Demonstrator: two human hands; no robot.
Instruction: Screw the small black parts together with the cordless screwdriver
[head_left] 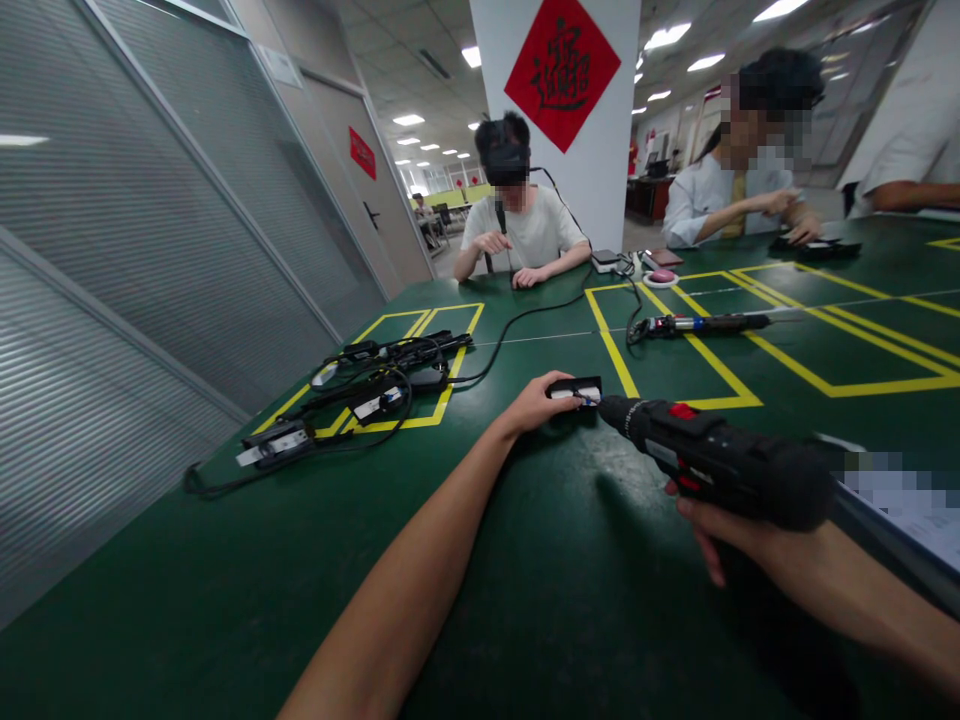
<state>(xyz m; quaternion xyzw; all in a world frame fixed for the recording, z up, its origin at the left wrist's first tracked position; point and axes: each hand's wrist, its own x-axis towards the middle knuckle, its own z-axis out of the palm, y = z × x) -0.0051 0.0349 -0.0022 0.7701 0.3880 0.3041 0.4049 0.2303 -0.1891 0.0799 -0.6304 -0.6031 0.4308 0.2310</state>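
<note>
Table (225,600), green, yellow tape outlines; cable-and-device pile (427,380) to the left, well apart from both hands. Power drill (727,460) lies nearly level, nose pointing left at the work. Right hand (724,525) wrapped around its grip, fingers partly hidden below the body. Left hand (534,402) closed on the left end of a small black case (589,390), thumb and fingers pinching it against the tabletop, ahead of the wearer. Step in hand, by judgement: drill work at the case's right end. Tip contact cannot be told. Next move probably calls for straight alignment and a firm left-hand hold.
</note>
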